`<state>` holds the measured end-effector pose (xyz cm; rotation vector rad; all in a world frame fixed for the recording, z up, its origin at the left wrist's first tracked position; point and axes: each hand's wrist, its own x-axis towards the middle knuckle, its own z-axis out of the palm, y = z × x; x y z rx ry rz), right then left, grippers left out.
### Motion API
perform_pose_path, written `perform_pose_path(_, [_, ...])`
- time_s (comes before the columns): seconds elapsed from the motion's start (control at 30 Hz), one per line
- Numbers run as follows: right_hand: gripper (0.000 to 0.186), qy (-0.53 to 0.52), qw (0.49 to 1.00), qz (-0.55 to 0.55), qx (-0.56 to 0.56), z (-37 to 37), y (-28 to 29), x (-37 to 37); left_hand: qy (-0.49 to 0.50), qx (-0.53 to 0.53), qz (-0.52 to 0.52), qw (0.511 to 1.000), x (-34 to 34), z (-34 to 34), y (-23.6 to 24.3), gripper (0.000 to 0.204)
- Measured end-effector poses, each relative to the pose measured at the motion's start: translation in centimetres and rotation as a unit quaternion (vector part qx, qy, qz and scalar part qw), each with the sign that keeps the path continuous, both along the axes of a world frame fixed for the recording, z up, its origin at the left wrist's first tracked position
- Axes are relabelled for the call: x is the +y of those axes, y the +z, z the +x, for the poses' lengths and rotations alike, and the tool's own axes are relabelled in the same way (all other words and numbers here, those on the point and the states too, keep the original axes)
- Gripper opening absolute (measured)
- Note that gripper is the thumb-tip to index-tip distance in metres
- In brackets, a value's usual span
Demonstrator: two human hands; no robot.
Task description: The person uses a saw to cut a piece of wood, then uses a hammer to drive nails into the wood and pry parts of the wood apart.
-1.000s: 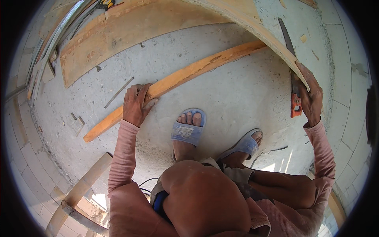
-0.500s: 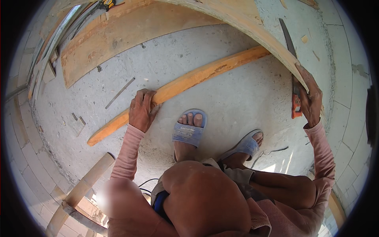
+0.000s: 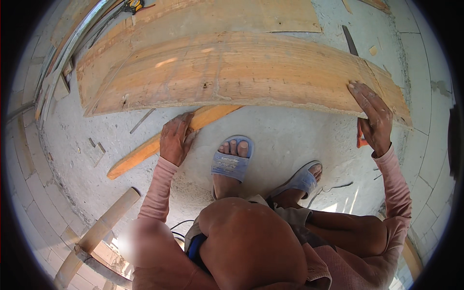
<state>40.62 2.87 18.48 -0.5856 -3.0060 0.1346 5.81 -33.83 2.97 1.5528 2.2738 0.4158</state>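
Note:
A narrow orange wooden batten (image 3: 137, 153) runs diagonally along the concrete floor, its far part hidden under a wide curved wooden board (image 3: 251, 72). My left hand (image 3: 177, 135) grips the batten just short of the board's near edge, fingers curled over it. My right hand (image 3: 371, 113) holds the near edge of the board toward its right end, fingers on the top face. A handsaw lies beneath that end: its dark blade (image 3: 349, 39) shows beyond the board and its red handle (image 3: 360, 135) peeks out beside my right hand.
A larger wooden sheet (image 3: 266, 14) lies behind the board. Long strips (image 3: 63, 65) and a yellow tape measure (image 3: 132, 7) are at upper left. My sandalled feet (image 3: 229, 164) are in the middle. A pole (image 3: 104, 220) stands at lower left; tiled surfaces (image 3: 418, 82) border both sides.
The wide board has tipped down from a raised edge-on position to show its broad face, now covering much of the batten and saw. My left hand and batten shifted slightly toward me and right.

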Motion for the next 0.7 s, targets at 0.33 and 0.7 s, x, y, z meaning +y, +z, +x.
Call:
perform_pose_path(0.33, [0.031, 0.019, 0.993, -0.116, 0.003, -4.3, 1.7, 1.4, -0.090, -0.026, -0.045, 0.995, 0.3, 1.9, 1.1, 0.064])
perform_pose_path(0.7, [0.054, -0.068, 0.920, -0.381, -0.057, -13.6, -0.9, 4.7, -0.222, -0.088, -0.017, 0.971, 0.7, 5.5, 5.9, 0.066])
